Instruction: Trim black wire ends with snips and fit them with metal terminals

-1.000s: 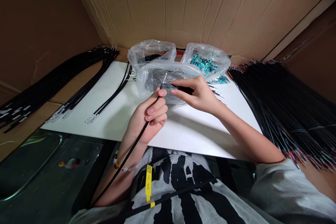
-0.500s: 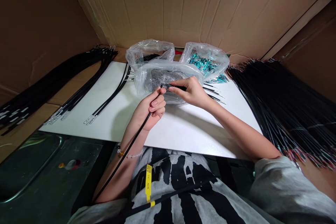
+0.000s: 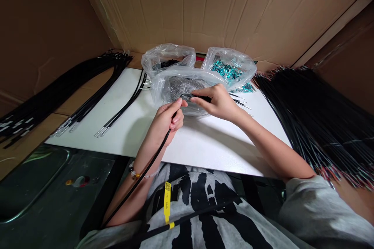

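Note:
My left hand (image 3: 167,122) pinches a thin black cable (image 3: 152,159) close to its end; the cable runs down along my forearm. From the other side, my right hand (image 3: 220,100) grips a slim dark tool (image 3: 203,98), seemingly tweezers, though most of it is covered by my fingers. The tool's tip meets the cable end just above my left thumb. Exactly what is at that end is too small to make out. Just behind both hands stands a clear plastic bag (image 3: 159,89) full of small grey metallic pieces (image 3: 185,85).
Two more clear bags stand behind: one holding dark parts (image 3: 168,63), another holding teal pieces (image 3: 226,71). Cables with metal ends (image 3: 121,109) lie on the white board (image 3: 210,148). Black cable bundles flank it left (image 3: 67,79) and right (image 3: 327,109). Cardboard walls (image 3: 193,7) enclose the space.
My left fingers have shifted up around the cable end, and the thumb now lies nearer the tip. The tool tip stays at the cable end. The view has moved slightly.

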Demonstrator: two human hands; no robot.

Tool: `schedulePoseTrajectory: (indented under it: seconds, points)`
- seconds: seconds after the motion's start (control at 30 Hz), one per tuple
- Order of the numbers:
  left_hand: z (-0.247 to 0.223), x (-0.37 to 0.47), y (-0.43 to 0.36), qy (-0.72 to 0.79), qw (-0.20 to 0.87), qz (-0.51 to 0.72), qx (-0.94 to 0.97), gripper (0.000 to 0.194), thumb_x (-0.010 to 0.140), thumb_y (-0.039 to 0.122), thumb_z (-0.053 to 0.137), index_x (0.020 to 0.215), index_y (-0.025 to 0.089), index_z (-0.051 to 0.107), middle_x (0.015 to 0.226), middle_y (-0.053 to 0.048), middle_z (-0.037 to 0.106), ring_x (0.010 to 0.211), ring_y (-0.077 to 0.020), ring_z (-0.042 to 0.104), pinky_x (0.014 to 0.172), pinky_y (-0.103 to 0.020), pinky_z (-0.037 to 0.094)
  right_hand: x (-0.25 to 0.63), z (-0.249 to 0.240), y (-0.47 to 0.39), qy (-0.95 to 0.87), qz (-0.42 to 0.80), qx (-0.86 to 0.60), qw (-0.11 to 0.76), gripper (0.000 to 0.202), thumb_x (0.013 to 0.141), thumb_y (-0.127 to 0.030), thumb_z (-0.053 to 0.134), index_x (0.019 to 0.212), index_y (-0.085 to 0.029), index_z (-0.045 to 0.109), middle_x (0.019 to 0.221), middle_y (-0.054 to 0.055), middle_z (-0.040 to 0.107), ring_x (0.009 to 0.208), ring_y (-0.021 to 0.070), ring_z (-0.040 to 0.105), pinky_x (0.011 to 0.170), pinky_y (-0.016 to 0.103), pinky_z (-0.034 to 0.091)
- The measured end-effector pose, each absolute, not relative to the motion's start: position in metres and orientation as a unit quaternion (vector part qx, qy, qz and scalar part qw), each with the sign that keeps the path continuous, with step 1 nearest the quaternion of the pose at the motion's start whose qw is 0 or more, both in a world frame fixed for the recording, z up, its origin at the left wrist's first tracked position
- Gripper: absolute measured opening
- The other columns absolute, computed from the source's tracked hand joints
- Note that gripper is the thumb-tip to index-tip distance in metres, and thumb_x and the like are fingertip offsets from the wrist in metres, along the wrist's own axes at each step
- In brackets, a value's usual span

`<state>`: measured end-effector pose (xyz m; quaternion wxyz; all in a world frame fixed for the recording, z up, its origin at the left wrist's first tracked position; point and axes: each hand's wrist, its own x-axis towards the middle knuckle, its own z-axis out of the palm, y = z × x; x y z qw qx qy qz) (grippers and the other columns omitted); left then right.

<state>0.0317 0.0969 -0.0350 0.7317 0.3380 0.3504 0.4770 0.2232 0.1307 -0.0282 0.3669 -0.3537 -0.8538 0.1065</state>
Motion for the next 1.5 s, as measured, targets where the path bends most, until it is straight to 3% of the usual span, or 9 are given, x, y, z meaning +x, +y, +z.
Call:
schedulePoseTrajectory:
  seconds: [0.13,0.3,0.5,0.73,0.93,1.17,1.4,1.5]
  points:
    - [-0.033,0.03,0.093,0.359,0.707,0.484,0.371,0.029,0.101,0.021,0.059,0.074,0.012,0.068,0.041,0.009,0.036,0.033,-0.0017,0.022,0.036,-0.013,0.018,0.223,-0.025,0.126,-0.849,0.102,-0.353,0.381,0.033,0.097,-0.037,0.062,0.092,-0.009,0.077,0.063,0.0,0.062,0.056,0.009,0.037,0.055,0.022,0.033]
    - [-0.034,0.029,0.088,0.368,0.674,0.496,0.405,0.025,0.093,0.026,0.069,0.071,0.014,0.069,0.041,0.008,0.039,0.034,-0.0024,0.024,0.037,-0.016,0.017,0.222,-0.022,0.121,-0.867,0.048,-0.346,0.355,0.037,0.101,-0.039,0.056,0.086,-0.012,0.076,0.064,0.004,0.067,0.053,0.0101,0.042,0.055,0.023,0.035]
    - [-0.035,0.027,0.081,0.376,0.614,0.511,0.47,0.022,0.092,0.03,0.068,0.077,0.015,0.074,0.043,0.006,0.039,0.037,-0.0047,0.026,0.039,-0.021,0.017,0.22,-0.019,0.114,-0.869,0.022,-0.326,0.372,0.033,0.102,-0.034,0.056,0.095,-0.012,0.079,0.07,0.007,0.073,0.056,0.0126,0.058,0.057,0.023,0.039]
    - [-0.028,0.023,0.071,0.373,0.582,0.533,0.488,0.025,0.092,0.026,0.059,0.075,0.016,0.074,0.044,0.003,0.044,0.04,-0.0077,0.03,0.043,-0.023,0.023,0.217,-0.013,0.105,-0.868,0.008,-0.311,0.387,0.029,0.1,-0.035,0.061,0.103,-0.012,0.078,0.064,0.002,0.069,0.05,0.0095,0.051,0.054,0.022,0.038]
    - [-0.026,0.021,0.067,0.381,0.561,0.52,0.52,0.026,0.093,0.028,0.06,0.075,0.017,0.076,0.044,0.002,0.044,0.041,-0.0089,0.032,0.044,-0.024,0.022,0.217,-0.013,0.102,-0.87,-0.014,-0.293,0.395,0.032,0.104,-0.035,0.056,0.104,-0.013,0.079,0.077,0.007,0.077,0.062,0.0137,0.065,0.057,0.023,0.043]
    - [-0.02,0.021,0.059,0.397,0.535,0.522,0.533,0.026,0.095,0.026,0.058,0.08,0.019,0.078,0.047,0.003,0.042,0.043,-0.0093,0.032,0.041,-0.023,0.021,0.219,-0.004,0.095,-0.865,-0.019,-0.293,0.407,0.029,0.1,-0.035,0.063,0.104,-0.011,0.078,0.065,0.001,0.069,0.048,0.0089,0.05,0.054,0.022,0.04]
    - [-0.012,0.023,0.05,0.43,0.505,0.525,0.533,0.026,0.097,0.025,0.057,0.084,0.019,0.079,0.049,0.005,0.04,0.039,-0.0072,0.027,0.036,-0.023,0.019,0.217,-0.006,0.094,-0.872,-0.034,-0.274,0.403,0.025,0.101,-0.029,0.061,0.103,-0.009,0.077,0.067,0.004,0.07,0.053,0.0108,0.056,0.054,0.023,0.04]
    - [-0.012,0.022,0.05,0.432,0.493,0.524,0.544,0.025,0.096,0.024,0.058,0.084,0.019,0.079,0.049,0.004,0.041,0.041,-0.0077,0.031,0.035,-0.021,0.02,0.218,-0.007,0.094,-0.867,-0.047,-0.281,0.409,0.026,0.103,-0.03,0.058,0.101,-0.012,0.077,0.066,0.003,0.069,0.054,0.0112,0.057,0.054,0.023,0.041]
